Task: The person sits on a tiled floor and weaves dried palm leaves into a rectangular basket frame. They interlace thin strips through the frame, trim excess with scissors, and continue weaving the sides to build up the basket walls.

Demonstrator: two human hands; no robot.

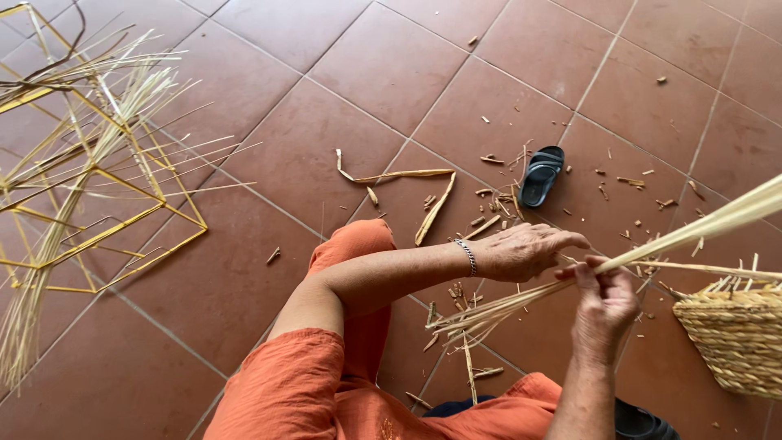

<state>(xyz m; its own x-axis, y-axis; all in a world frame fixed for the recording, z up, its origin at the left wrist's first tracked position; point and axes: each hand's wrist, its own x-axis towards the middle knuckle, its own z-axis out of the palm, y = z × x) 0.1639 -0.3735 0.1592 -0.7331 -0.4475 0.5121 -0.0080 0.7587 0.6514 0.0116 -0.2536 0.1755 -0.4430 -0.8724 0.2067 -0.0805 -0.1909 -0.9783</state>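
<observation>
Now | straw bundle [570, 281] slants lower-left to upper-right | both hands' fingers [570, 239] pinching it

The long bundle of pale yellow straw stalks [570, 281] slants from my lap toward the frame's right edge, cut ends splayed at lower centre.

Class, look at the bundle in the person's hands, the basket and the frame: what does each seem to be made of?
Bundle of strands: pale, dry straw or reed, matte, with frayed ends. Basket: the same fibre, woven in tight rows. Frame: thin yellow rods, probably painted metal wire, judging by the straight lines and sharp corners.
</observation>
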